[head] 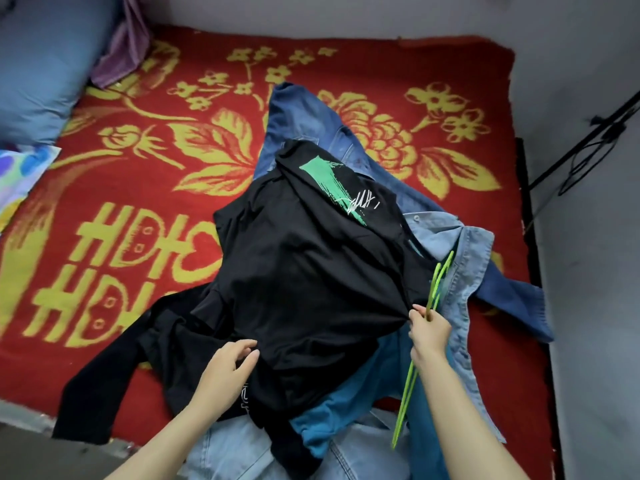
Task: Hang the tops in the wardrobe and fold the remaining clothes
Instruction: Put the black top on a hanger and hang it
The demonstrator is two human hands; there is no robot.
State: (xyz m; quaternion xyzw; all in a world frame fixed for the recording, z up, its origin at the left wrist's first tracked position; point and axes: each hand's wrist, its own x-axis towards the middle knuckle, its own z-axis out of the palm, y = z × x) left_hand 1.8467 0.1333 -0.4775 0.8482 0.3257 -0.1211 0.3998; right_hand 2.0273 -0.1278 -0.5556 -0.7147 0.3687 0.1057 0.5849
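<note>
The fingers (pixel 420 311) of the right hand (pixel 429 332) are curled round the thin bright-green hangers (pixel 437 287), which stick up past the knuckles and trail down below the wrist. The fingertips also touch a bunched edge of the black T-shirt with a green brush-stroke print (pixel 304 271); whether they pinch the cloth cannot be told. The left hand (pixel 227 370) has its fingers (pixel 250 355) loosely bent and apart. They rest against the near side of that T-shirt and hold nothing that shows.

The T-shirt tops a heap of clothes by the near edge of the bed, right of its middle. Under it a black long-sleeved garment (pixel 114 382) spreads toward the near left corner. A teal garment (pixel 346 407) and pale blue jeans (pixel 235 452) lie at the near edge, and a pale denim shirt (pixel 467 268) lies toward the right edge. A dark blue denim garment (pixel 308 126) reaches toward the middle of the bed.

The task looks barely begun: no top is on a hanger, nothing in view is folded, and no wardrobe is in view. Fitting a hanger into the T-shirt seems the step in hand.

A red blanket with yellow flowers (pixel 104 161) covers the bed. A blue pillow (pixel 41 64) and a purple cloth (pixel 121 46) sit at the far left corner, and black cables (pixel 588 150) run beyond the right edge. The T-shirt is crumpled and its neck opening hidden, and the hangers are held together, so both will likely need sorting out first.
</note>
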